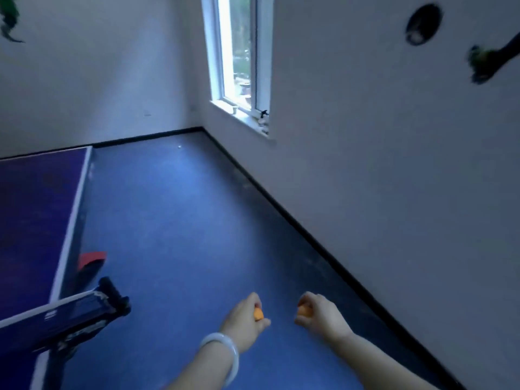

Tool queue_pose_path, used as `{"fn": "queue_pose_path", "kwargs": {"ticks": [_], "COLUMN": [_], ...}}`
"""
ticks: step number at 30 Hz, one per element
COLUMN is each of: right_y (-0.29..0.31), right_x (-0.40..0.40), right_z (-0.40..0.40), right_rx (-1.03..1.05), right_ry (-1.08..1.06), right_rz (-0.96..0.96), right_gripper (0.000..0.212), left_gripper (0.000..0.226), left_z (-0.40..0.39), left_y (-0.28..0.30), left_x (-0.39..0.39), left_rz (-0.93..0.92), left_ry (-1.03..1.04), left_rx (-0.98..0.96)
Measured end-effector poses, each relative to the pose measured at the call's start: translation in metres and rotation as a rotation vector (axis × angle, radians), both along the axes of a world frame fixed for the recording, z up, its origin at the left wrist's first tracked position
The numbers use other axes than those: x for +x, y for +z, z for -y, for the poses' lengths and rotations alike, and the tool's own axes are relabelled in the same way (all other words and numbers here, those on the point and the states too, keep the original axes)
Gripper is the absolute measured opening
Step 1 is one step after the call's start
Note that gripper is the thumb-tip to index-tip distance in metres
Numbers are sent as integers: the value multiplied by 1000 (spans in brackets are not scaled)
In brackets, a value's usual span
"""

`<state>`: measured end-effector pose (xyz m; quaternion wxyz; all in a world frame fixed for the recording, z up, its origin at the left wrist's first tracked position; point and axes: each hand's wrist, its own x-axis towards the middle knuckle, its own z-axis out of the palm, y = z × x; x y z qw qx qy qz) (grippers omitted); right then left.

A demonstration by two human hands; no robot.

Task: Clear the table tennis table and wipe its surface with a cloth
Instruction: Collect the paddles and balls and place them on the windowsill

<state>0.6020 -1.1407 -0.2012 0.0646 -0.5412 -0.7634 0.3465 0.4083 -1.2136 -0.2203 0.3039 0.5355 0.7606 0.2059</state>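
The blue table tennis table (33,209) fills the left side, with its net and net post (112,298) at the lower left. My left hand (246,319), with a pale bangle on the wrist, grips an orange ball (259,314) over the floor, right of the table. My right hand (319,313) grips a second orange ball (304,311) beside it. Both hands are off the table. No cloth is in view.
A red and black object (91,260) sticks out from under the table's right edge. Blue floor (174,220) runs between the table and the white wall (394,178). A small white ball (179,146) lies far off near the corner. A window (242,60) is ahead.
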Motion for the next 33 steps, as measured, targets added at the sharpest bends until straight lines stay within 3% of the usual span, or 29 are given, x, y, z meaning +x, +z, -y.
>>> {"fn": "queue_pose_path", "kwargs": {"ticks": [6, 14, 23, 33], "right_y": [8, 5, 3, -14], "right_x": [186, 360, 512, 632], "right_z": [-6, -5, -44, -69], "right_rx": [29, 40, 1, 9], "right_ry": [-351, -729, -1029, -1251], "right_rz": [-7, -10, 49, -86], "right_gripper": [22, 25, 30, 25], "left_gripper": [14, 17, 19, 20], "left_z": [-72, -141, -231, -276], "left_y": [10, 9, -1, -10], "left_x": [186, 372, 542, 674], "left_rz": [16, 17, 38, 1], "left_ry": [-350, -719, -1004, -1171], "left_rx": [41, 3, -24, -59]}}
